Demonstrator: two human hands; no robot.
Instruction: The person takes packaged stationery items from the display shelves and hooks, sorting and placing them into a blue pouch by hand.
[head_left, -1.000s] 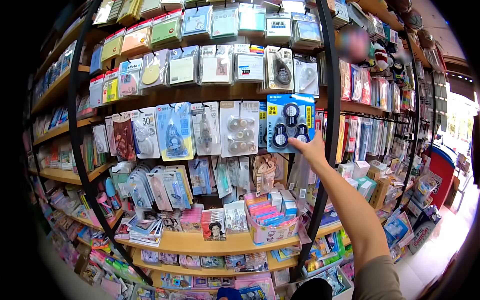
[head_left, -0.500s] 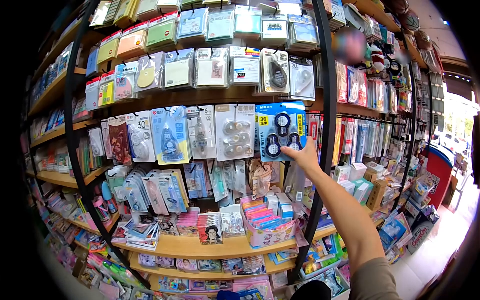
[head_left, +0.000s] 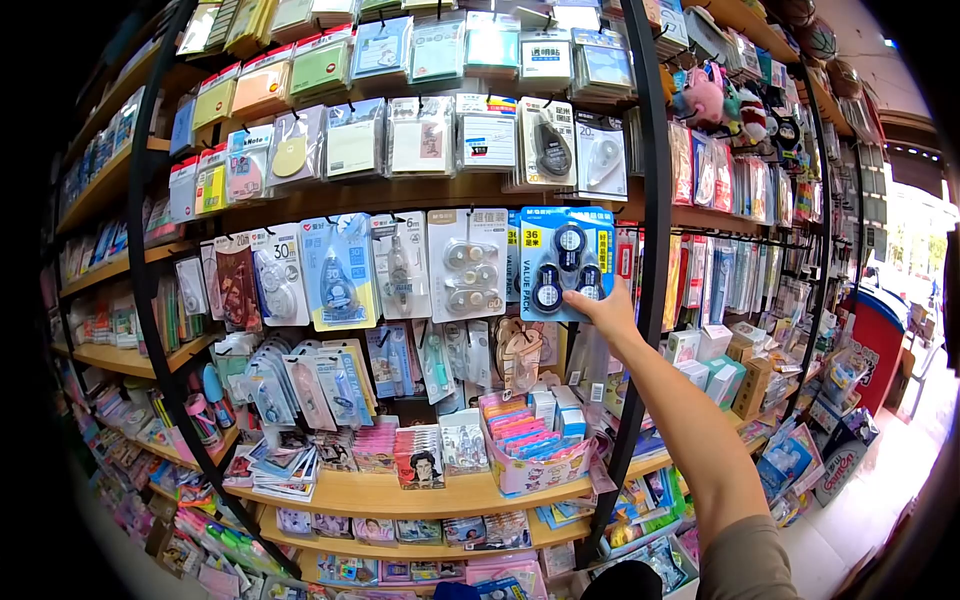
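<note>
My right hand [head_left: 607, 306] reaches in from the lower right, closed on the lower right corner of a blue correction tape pack [head_left: 567, 262]. Three round dark tapes sit in its clear blister, and my thumb lies over the front. Just behind its left edge, part of another blue pack [head_left: 513, 258] with "VALUE PACK" lettering shows. To the left hangs a grey-white card [head_left: 467, 265] with several small tapes, then a slim white tape pack [head_left: 401, 268] and a blue-and-yellow tape pack [head_left: 340, 270]. My left hand is out of view.
A black upright post [head_left: 655, 170] stands right beside the held pack. Below, a pink box [head_left: 540, 468] of colourful packets rests on the wooden shelf [head_left: 400, 495]. Rows of sticky-note packs [head_left: 390, 135] hang above. A bright aisle [head_left: 880, 470] runs along the right.
My right hand has shifted the blue correction tape pack slightly to the right, uncovering a little more of the pack behind it. The camera view has barely moved.
</note>
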